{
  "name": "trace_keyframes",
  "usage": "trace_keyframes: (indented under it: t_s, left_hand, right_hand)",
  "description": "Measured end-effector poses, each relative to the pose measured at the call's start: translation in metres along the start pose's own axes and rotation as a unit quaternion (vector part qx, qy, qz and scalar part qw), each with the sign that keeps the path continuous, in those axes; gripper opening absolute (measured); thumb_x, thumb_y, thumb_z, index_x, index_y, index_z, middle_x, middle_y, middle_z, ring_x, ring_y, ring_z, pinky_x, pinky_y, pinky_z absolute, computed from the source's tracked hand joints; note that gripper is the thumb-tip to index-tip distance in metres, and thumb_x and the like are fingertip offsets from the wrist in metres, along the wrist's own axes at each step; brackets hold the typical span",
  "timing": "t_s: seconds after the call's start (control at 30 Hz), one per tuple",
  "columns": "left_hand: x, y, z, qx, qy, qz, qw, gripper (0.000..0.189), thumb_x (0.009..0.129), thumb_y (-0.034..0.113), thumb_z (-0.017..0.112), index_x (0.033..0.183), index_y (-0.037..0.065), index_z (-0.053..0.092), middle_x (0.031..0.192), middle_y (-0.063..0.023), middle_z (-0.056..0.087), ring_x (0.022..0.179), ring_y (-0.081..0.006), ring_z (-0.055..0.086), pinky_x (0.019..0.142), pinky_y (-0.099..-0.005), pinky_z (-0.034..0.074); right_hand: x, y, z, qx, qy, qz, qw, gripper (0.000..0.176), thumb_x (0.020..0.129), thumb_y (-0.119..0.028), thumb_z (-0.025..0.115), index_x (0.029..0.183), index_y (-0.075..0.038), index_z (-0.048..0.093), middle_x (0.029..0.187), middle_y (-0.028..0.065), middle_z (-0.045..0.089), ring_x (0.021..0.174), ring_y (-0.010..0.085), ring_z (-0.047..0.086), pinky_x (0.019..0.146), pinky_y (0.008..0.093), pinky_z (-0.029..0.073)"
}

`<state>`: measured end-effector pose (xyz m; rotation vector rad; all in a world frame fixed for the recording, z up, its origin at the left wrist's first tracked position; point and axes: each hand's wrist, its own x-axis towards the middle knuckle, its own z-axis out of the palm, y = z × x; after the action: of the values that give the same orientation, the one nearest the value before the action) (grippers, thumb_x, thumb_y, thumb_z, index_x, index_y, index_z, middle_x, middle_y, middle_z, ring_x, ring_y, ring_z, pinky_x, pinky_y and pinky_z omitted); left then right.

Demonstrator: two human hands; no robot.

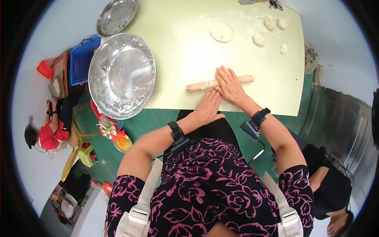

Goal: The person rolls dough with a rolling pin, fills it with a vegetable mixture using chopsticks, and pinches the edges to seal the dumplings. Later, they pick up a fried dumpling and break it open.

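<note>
A wooden rolling pin [196,86], dusted with flour, lies near the front edge of the pale yellow table [173,51]. My right hand [233,89] rests flat across the middle of the pin, its fingers stretched out beyond it. Beside it, lower and to the left, my left hand [207,107] is flat with the thumb apart, its fingertips at the near side of the pin. Farther back sits a flattened round of dough [222,32]. To its right are three dough balls [259,40] and a small white scrap [284,49]. Whether anything lies under my palms is hidden.
A large flour-smeared steel bowl [122,71] stands at the table's left edge. Behind it is a metal dish [118,15] with green bits. A blue basket [81,65] and a green stool [87,155] are farther left. People [53,132] sit to either side.
</note>
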<state>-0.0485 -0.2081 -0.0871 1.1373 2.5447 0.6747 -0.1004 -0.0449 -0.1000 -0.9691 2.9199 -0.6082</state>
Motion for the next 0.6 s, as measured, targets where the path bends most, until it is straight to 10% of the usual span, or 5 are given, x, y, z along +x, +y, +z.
trace_keyframes:
  t_s: [0.37,0.6]
  left_hand:
    - [-0.002,0.001,-0.002,-0.022,0.022,-0.018,0.999,0.079,0.07,0.052,0.057,0.115,-0.01,0.041,0.125,-0.0242,0.037,0.122,-0.0347,0.029,0.101,-0.0455,0.022]
    - [-0.009,0.005,0.003,-0.027,0.03,-0.019,0.999,0.071,0.07,0.049,0.058,0.114,-0.006,0.045,0.127,-0.0228,0.035,0.123,-0.0333,0.028,0.1,-0.0462,0.022]
  right_hand:
    - [0.005,-0.01,0.003,-0.05,-0.089,0.043,0.994,0.057,0.082,-0.036,0.046,0.128,-0.004,0.033,0.137,0.0128,0.026,0.129,0.0263,0.019,0.101,0.0537,0.011]
    - [0.054,0.021,0.006,-0.125,0.028,0.077,0.989,0.057,0.082,-0.041,0.046,0.126,-0.005,0.037,0.135,0.0125,0.03,0.128,0.0261,0.022,0.101,0.0532,0.013]
